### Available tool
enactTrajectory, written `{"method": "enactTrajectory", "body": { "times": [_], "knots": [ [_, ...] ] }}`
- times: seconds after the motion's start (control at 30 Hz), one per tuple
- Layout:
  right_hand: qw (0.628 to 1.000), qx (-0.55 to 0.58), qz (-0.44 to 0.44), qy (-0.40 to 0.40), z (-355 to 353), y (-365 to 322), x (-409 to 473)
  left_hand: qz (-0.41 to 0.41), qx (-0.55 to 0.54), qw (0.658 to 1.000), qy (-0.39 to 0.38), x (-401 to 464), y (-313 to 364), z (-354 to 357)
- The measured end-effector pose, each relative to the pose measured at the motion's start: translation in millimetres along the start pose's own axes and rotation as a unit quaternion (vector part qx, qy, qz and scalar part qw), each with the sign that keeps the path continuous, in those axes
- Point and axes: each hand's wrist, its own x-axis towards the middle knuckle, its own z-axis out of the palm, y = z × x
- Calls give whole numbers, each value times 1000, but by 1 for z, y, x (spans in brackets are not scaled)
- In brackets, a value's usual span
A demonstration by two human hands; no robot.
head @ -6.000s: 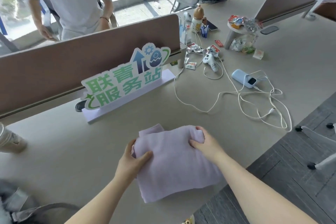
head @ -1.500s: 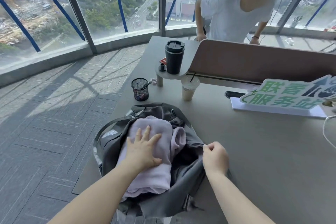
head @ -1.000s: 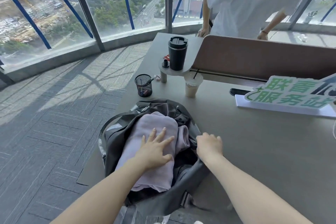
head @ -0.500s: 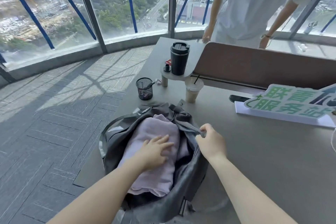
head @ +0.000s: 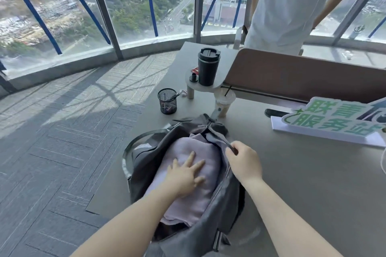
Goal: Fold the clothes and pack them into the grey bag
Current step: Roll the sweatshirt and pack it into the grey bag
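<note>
The folded lilac garment (head: 188, 175) is lodged inside the open grey bag (head: 208, 236), which is set at the near corner of the bench (head: 302, 173). The garment's long axis is seen to run from the near end of the bag towards its far end, in line with the bag's opening. The left hand (head: 186, 175) is laid flat on the garment, fingers spread and straight, so nothing is grasped by it; it is directly over the cloth and is the nearer hand. The right hand (head: 243, 160) is closed in a pinch on the bag's right edge near the zip, just beside the garment's right side. The closing of the opening is judged to turn on that edge being drawn leftwards across the cloth.

Farther along the bench, a mesh pen cup (head: 167, 101), a black tumbler (head: 208, 66) on a small raised shelf, an iced drink (head: 224, 103) and a green-lettered sign (head: 332, 121) are found. Beyond, grey carpet and tall windows over a city are seen, with a person in white standing behind the divider.
</note>
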Motion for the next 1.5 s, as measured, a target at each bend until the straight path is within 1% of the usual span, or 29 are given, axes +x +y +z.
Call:
{"method": "enactTrajectory", "body": {
  "times": [0.03,0.07,0.1,0.13,0.17,0.2,0.23,0.3,0.33,0.37,0.43,0.47,0.53,0.57,0.6,0.67,0.73,0.8,0.93,1.03,1.1,1.17,1.23,1.3,1.4,1.43,1.5],
  "knots": [
    [997,-67,28,-33,-2,6,-3,11,-22,999,31,-1,-10,-4],
    [989,-133,33,-50,-2,8,-7,20,-41,996,80,-3,-21,-7],
    [983,-178,8,-43,2,9,-12,21,-59,990,129,-6,-33,-10],
    [979,-197,-36,-19,6,7,-18,12,-64,985,161,-10,-46,-13],
    [974,-206,-95,4,13,1,-27,0,-43,985,169,-16,-59,-14],
    [965,-211,-153,12,19,-9,-37,-6,5,988,156,-22,-71,-15],
    [954,-210,-213,2,26,-19,-49,2,64,989,134,-27,-83,-14],
    [925,-215,-305,-76,43,-34,-72,41,142,984,99,-35,-103,-10],
    [907,-228,-330,-130,52,-40,-82,54,166,981,86,-37,-110,-9],
    [886,-250,-341,-188,61,-44,-90,61,196,976,69,-39,-115,-8],
    [849,-303,-327,-284,74,-52,-103,77,270,960,19,-41,-121,-5],
    [835,-331,-316,-305,77,-55,-104,86,299,950,-5,-42,-122,-4],
    [809,-400,-304,-305,77,-61,-102,96,346,932,-52,-46,-125,-3],
    [804,-420,-297,-299,77,-63,-101,102,363,924,-70,-48,-126,-3],
    [805,-426,-289,-293,77,-64,-99,108,374,917,-83,-50,-128,-3],
    [817,-424,-270,-283,78,-62,-95,132,378,912,-85,-52,-132,0],
    [822,-426,-258,-277,78,-57,-92,157,360,916,-81,-55,-135,3],
    [823,-437,-238,-274,77,-53,-90,172,341,919,-97,-57,-135,10],
    [824,-445,-188,-297,72,-57,-90,198,314,922,-107,-52,-127,28],
    [833,-417,-166,-324,76,-60,-97,204,308,924,-97,-46,-126,37],
    [844,-390,-142,-339,77,-55,-98,214,317,921,-67,-45,-125,36],
    [848,-383,-127,-343,75,-48,-93,234,309,921,-33,-50,-124,30],
    [849,-387,-123,-337,72,-43,-84,249,250,936,-1,-58,-120,12],
    [855,-387,-126,-322,70,-42,-78,269,158,949,48,-70,-115,-13],
    [853,-399,-136,-306,67,-44,-70,308,23,941,136,-96,-103,-59],
    [851,-402,-134,-311,66,-44,-69,308,5,938,158,-103,-101,-71],
    [848,-389,-132,-334,59,-49,-69,290,39,940,176,-116,-97,-85]
  ]
}}
